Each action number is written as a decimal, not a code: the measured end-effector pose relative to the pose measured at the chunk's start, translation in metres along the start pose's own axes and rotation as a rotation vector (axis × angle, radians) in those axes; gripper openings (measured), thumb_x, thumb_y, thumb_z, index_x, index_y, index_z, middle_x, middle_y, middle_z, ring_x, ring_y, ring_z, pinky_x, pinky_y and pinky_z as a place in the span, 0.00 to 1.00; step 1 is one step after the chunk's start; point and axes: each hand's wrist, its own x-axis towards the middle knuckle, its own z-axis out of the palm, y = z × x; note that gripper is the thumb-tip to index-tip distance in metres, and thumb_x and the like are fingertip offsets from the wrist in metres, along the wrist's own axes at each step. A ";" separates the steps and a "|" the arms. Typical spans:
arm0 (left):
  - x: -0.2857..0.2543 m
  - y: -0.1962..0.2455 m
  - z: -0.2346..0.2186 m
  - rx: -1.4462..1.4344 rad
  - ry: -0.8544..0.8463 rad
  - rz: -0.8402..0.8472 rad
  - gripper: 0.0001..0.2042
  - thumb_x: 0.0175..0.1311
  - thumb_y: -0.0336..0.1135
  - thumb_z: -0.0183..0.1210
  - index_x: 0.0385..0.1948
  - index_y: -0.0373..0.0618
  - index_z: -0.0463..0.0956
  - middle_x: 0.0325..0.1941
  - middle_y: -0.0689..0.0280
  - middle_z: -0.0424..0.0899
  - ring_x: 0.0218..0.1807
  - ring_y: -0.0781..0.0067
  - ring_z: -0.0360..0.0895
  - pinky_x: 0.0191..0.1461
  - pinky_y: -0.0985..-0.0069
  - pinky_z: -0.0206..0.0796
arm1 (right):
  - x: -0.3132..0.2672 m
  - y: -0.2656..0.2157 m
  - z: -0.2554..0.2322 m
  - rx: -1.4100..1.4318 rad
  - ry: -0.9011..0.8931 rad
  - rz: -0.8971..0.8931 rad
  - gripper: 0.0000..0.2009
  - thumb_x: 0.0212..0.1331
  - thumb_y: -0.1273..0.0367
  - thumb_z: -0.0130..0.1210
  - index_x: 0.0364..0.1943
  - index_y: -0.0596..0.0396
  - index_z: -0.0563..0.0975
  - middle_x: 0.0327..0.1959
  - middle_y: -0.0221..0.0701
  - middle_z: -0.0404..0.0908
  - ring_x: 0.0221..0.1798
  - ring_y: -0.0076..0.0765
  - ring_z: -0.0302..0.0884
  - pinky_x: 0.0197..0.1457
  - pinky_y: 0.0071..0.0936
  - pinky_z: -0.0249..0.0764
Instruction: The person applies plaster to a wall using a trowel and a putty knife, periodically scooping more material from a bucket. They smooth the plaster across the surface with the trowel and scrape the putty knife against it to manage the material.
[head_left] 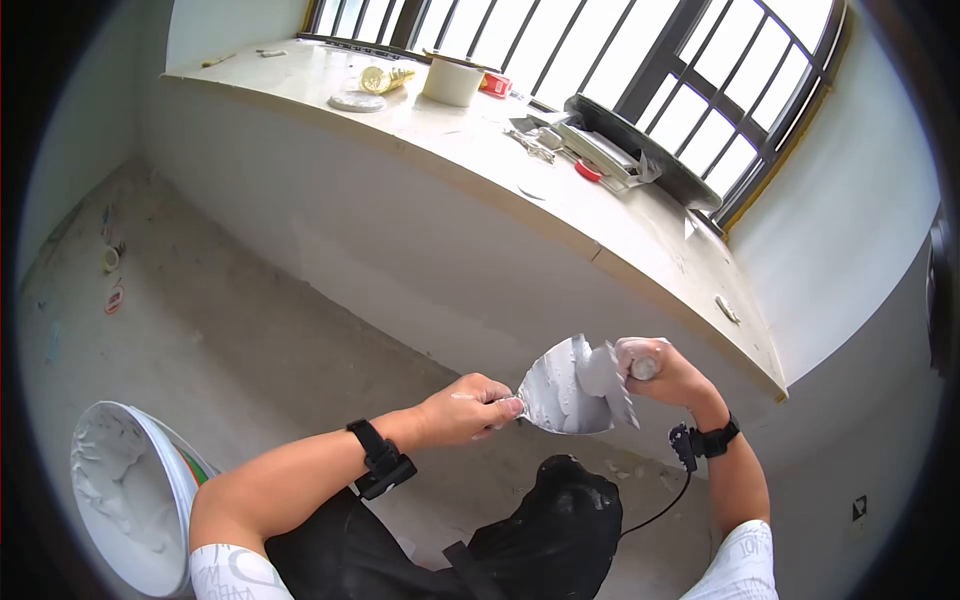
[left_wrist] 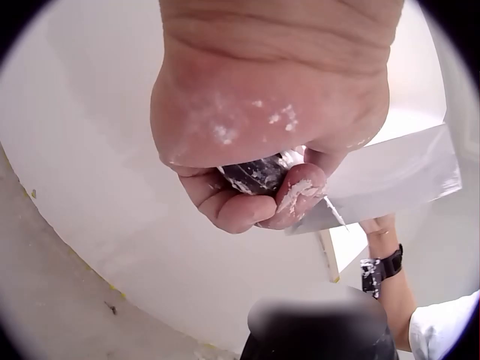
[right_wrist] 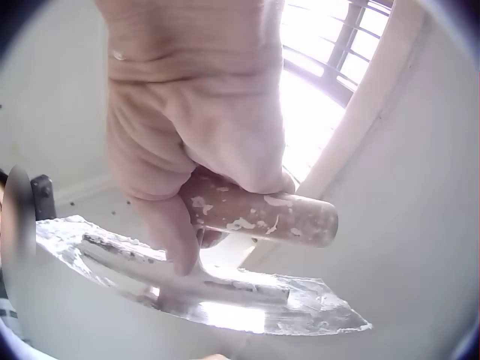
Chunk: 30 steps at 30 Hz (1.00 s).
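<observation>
My left hand (head_left: pixel 465 410) grips the dark handle (left_wrist: pixel 255 174) of a wide putty knife, its fingers curled round it. White putty covers the knife's fan-shaped blade (head_left: pixel 545 392). In my right hand (head_left: pixel 668 372) is a finishing trowel (right_wrist: pixel 217 311), held by its round, putty-spotted handle (right_wrist: pixel 300 219). The trowel's flat blade is smeared with putty along its edges and overlaps the knife blade in the head view. White smears mark the left palm and thumb.
A white bucket (head_left: pixel 165 440) of putty stands at the lower left by the left elbow. Ahead runs a windowsill (head_left: pixel 400 140) holding a pale roll (head_left: pixel 452 82), a red tape roll (head_left: pixel 588 171) and a pile of tools (head_left: pixel 600 148). Small scraps lie on the floor (head_left: pixel 230 320).
</observation>
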 end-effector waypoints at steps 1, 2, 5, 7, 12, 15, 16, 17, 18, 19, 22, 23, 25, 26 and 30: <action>-0.004 0.000 -0.003 0.030 0.009 0.037 0.22 0.70 0.52 0.51 0.20 0.47 0.65 0.17 0.75 0.63 0.18 0.86 0.59 0.20 0.83 0.52 | 0.001 0.008 0.002 -0.033 -0.046 0.164 0.08 0.44 0.81 0.64 0.28 0.57 0.77 0.29 0.30 0.80 0.37 0.31 0.77 0.43 0.28 0.73; -0.006 0.000 -0.006 0.025 0.003 0.044 0.22 0.70 0.52 0.51 0.20 0.47 0.65 0.17 0.75 0.63 0.18 0.86 0.59 0.20 0.83 0.52 | -0.003 0.024 0.000 -0.103 -0.116 0.279 0.09 0.47 0.77 0.63 0.32 0.58 0.76 0.30 0.30 0.79 0.37 0.30 0.77 0.42 0.28 0.73; -0.008 -0.002 -0.014 -0.026 0.010 0.064 0.21 0.70 0.50 0.52 0.19 0.47 0.64 0.16 0.75 0.62 0.19 0.86 0.59 0.22 0.82 0.53 | -0.024 0.046 0.004 -0.210 -0.105 0.525 0.10 0.47 0.72 0.64 0.33 0.58 0.76 0.30 0.34 0.80 0.37 0.36 0.78 0.41 0.31 0.73; -0.003 0.001 -0.018 -0.056 0.079 0.219 0.22 0.70 0.49 0.51 0.19 0.43 0.67 0.14 0.73 0.64 0.19 0.81 0.60 0.24 0.77 0.55 | -0.040 0.047 0.013 -0.426 -0.101 0.499 0.14 0.48 0.66 0.65 0.36 0.59 0.76 0.30 0.39 0.80 0.35 0.42 0.78 0.40 0.34 0.73; 0.009 -0.005 -0.017 0.199 0.353 0.266 0.20 0.72 0.46 0.47 0.21 0.43 0.66 0.16 0.71 0.66 0.20 0.80 0.61 0.26 0.77 0.57 | -0.096 0.047 0.012 0.043 0.266 0.686 0.19 0.54 0.60 0.61 0.44 0.59 0.74 0.30 0.39 0.78 0.33 0.41 0.77 0.37 0.37 0.73; 0.011 -0.013 -0.017 0.135 0.366 0.264 0.17 0.74 0.45 0.45 0.25 0.44 0.66 0.18 0.73 0.66 0.21 0.84 0.60 0.26 0.80 0.56 | -0.102 0.018 0.030 1.072 0.418 0.518 0.22 0.59 0.54 0.55 0.46 0.58 0.74 0.30 0.32 0.76 0.33 0.34 0.74 0.39 0.32 0.72; 0.012 -0.012 -0.016 0.053 0.369 0.266 0.16 0.74 0.44 0.44 0.28 0.44 0.67 0.19 0.73 0.67 0.21 0.83 0.60 0.26 0.80 0.57 | -0.100 0.015 0.037 1.115 0.342 0.438 0.23 0.59 0.53 0.54 0.46 0.59 0.75 0.31 0.33 0.76 0.34 0.34 0.74 0.40 0.31 0.71; 0.013 -0.010 -0.015 0.059 0.355 0.269 0.16 0.74 0.44 0.44 0.28 0.44 0.67 0.19 0.73 0.67 0.21 0.83 0.60 0.26 0.80 0.57 | -0.094 0.013 0.043 1.150 0.258 0.351 0.24 0.60 0.51 0.52 0.46 0.59 0.75 0.32 0.34 0.76 0.36 0.34 0.73 0.41 0.31 0.70; 0.013 -0.009 -0.013 0.058 0.360 0.286 0.14 0.74 0.43 0.44 0.30 0.44 0.67 0.21 0.73 0.68 0.23 0.83 0.61 0.28 0.80 0.58 | -0.082 0.009 0.051 1.058 0.267 0.291 0.21 0.59 0.55 0.55 0.45 0.61 0.76 0.34 0.33 0.76 0.40 0.31 0.73 0.43 0.28 0.70; 0.010 -0.008 -0.011 0.058 0.366 0.298 0.12 0.74 0.42 0.45 0.32 0.44 0.67 0.23 0.72 0.69 0.24 0.84 0.63 0.29 0.81 0.59 | -0.068 0.000 0.056 1.061 0.273 0.290 0.21 0.59 0.55 0.55 0.45 0.61 0.76 0.34 0.33 0.76 0.40 0.31 0.73 0.43 0.28 0.70; 0.000 0.002 -0.009 0.142 0.377 0.400 0.07 0.72 0.34 0.46 0.37 0.41 0.69 0.27 0.71 0.72 0.29 0.80 0.67 0.34 0.77 0.63 | -0.023 -0.029 0.070 0.503 0.268 0.315 0.17 0.58 0.62 0.59 0.44 0.62 0.76 0.38 0.31 0.77 0.43 0.26 0.73 0.46 0.25 0.70; 0.001 0.004 -0.007 0.148 0.387 0.405 0.07 0.72 0.34 0.46 0.37 0.41 0.69 0.27 0.71 0.72 0.29 0.80 0.67 0.34 0.77 0.63 | -0.008 -0.035 0.077 0.501 0.255 0.314 0.16 0.53 0.67 0.62 0.44 0.62 0.77 0.40 0.29 0.77 0.44 0.24 0.72 0.48 0.24 0.70; 0.002 0.008 -0.002 0.330 0.546 0.751 0.06 0.66 0.24 0.50 0.42 0.38 0.70 0.30 0.66 0.73 0.33 0.70 0.71 0.39 0.70 0.65 | 0.005 -0.035 0.084 0.500 0.215 0.303 0.17 0.49 0.72 0.66 0.44 0.61 0.77 0.42 0.28 0.77 0.46 0.23 0.72 0.50 0.23 0.70; -0.003 0.008 -0.007 0.335 0.572 0.741 0.06 0.66 0.24 0.50 0.42 0.38 0.70 0.30 0.66 0.73 0.33 0.70 0.71 0.39 0.70 0.65 | 0.010 -0.024 0.090 0.586 0.292 0.242 0.20 0.45 0.76 0.67 0.46 0.60 0.77 0.43 0.27 0.77 0.46 0.23 0.72 0.50 0.24 0.70; -0.028 0.011 -0.031 0.752 0.579 0.570 0.16 0.56 0.17 0.52 0.47 0.39 0.72 0.33 0.58 0.75 0.39 0.53 0.73 0.44 0.63 0.67 | 0.014 -0.011 0.097 0.699 0.467 0.102 0.33 0.38 0.78 0.71 0.56 0.59 0.72 0.43 0.27 0.73 0.44 0.24 0.70 0.46 0.24 0.70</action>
